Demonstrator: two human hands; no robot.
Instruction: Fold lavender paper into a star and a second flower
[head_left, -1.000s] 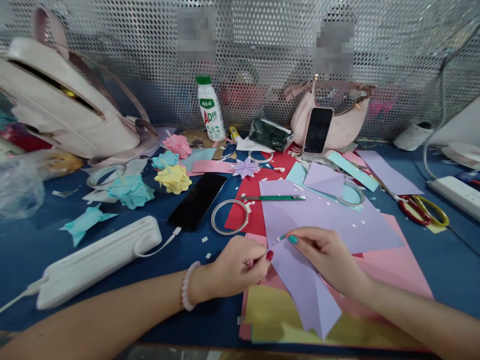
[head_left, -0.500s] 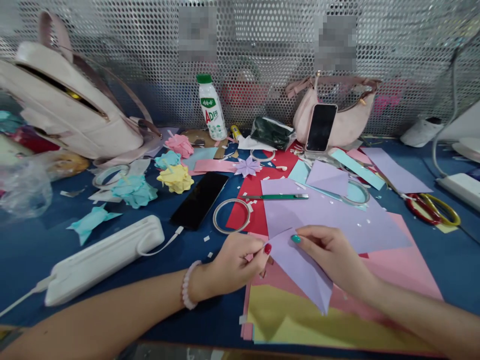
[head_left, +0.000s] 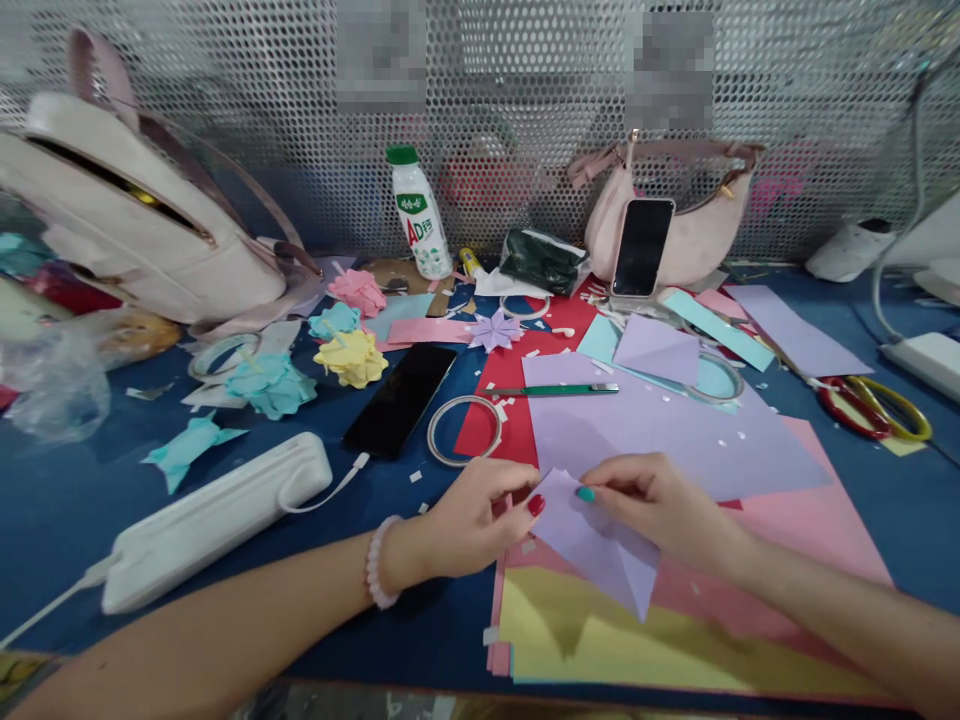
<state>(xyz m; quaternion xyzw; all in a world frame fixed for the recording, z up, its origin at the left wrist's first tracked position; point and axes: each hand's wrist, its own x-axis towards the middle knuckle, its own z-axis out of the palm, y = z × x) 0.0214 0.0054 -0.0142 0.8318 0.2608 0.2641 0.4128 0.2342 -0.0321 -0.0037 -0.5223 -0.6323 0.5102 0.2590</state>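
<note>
Pale-purple folded paper piece [head_left: 596, 548]: creased, sharp-pointed below, held over flat pink and yellow paper sheets [head_left: 675, 645].
Paper's underside: hidden, as are several fingertips.
Left hand [head_left: 480, 520]: grip pinched closed on the paper's upper left edge.
Right hand [head_left: 660, 505]: grip pinched closed near its upper right edge.

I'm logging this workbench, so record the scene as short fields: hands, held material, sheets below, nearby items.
left hand: pinches lilac paper at its left side
right hand: pinches the same paper near its top edge
material: creased paper
below: yellow sheet, pink sheets
nearby: tape roll, black smartphone, lilac origami star
far right: red-and-yellow-handled scissors
</note>
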